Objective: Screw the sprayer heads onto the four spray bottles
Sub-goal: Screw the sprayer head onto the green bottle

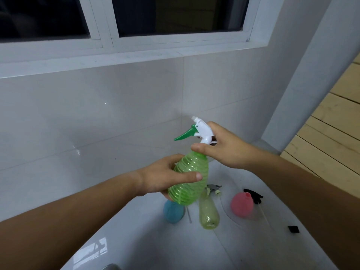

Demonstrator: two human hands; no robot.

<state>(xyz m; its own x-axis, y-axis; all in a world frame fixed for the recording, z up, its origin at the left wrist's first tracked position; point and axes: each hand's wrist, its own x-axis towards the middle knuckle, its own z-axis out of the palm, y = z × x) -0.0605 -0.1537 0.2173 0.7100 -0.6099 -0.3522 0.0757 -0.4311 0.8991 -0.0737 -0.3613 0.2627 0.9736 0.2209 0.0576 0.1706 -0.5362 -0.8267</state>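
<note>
While hands grip it, green bottle (188,182) shows no writing.

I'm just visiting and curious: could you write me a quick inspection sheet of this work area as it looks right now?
Surface: glossy white counter, reflecting light.
Job's things: green bottle held up in the air, white sprayer head with green trigger sitting on its neck; blue bottle, yellow bottle and pink bottle lie on the counter without heads; loose black sprayer head behind the pink one.
Clutter: small black piece at the right.
Grippers: left hand wraps the green bottle's body; right hand grips its neck collar.
Cables: nothing seen.
Surroundings: tiled wall, dark window, wooden floor.
</note>
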